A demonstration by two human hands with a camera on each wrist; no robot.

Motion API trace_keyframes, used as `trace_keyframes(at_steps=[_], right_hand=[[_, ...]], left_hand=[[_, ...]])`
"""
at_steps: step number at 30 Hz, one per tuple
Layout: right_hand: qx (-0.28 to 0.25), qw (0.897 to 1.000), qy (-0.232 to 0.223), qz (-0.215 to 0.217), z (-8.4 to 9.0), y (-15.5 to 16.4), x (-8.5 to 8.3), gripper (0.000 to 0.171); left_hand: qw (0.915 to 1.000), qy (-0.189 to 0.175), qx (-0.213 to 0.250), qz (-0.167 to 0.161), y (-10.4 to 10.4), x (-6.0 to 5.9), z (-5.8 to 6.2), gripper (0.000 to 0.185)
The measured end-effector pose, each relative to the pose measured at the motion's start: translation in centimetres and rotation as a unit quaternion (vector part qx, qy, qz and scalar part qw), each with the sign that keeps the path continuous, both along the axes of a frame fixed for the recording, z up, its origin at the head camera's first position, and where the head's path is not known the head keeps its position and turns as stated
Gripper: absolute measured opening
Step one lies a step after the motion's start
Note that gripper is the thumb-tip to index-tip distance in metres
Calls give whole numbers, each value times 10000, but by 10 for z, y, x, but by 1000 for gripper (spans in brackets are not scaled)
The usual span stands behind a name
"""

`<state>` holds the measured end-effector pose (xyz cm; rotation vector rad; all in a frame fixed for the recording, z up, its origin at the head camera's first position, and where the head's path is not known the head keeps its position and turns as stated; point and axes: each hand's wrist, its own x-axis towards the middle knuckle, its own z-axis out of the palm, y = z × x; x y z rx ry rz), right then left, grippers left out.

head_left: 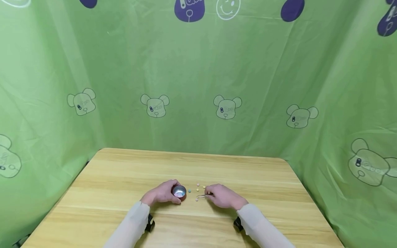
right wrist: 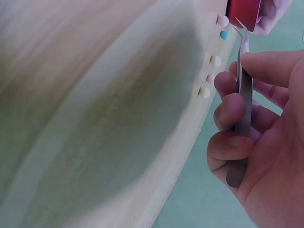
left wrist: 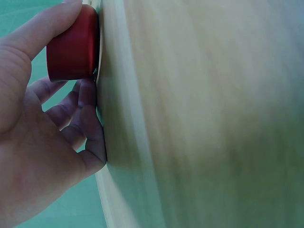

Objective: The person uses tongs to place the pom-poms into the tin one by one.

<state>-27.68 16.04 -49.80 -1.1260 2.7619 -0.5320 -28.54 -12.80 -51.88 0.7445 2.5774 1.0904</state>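
My left hand grips a small round red tin on the table, thumb on one side and fingers on the other. Its open top shows a silvery inside with some small pale and blue bits. In my right hand is a pair of metal tweezers, held between thumb and curled fingers, with bent tips pointing left. Between the hands lie several small beads: a blue one beside the tin, a yellow one, and a pink one close to the tweezer tips. The tips look apart, with nothing visible between them.
The wooden table extends around both hands. A green curtain with printed bear heads hangs behind it and along both sides. A dark wrist camera sits on the left wrist, and another on the right.
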Motion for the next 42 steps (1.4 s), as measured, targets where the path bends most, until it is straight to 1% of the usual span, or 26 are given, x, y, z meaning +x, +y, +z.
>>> trace_keyframes(at_steps=[8,21,28,34,42], right_hand=[[84,10000,34,36,-5,0,-3,6],[112,9996,199,159,-9,1,-7,6],[114,9983,439,362,-11,1,-8,7],[123,9986,436,280,-10,0,-8,8],[-88,9991,389,139,-7,1,-6,6]], left_hand=[[10000,27,-65,12,0,0,1,47],[10000,31,-35,-13,1,-3,1,48],[10000,-16,-30,21,1,-3,1,48],[10000,-33,-14,21,1,-3,1,48],[9999,-111,65,22,0,-1,0,48]])
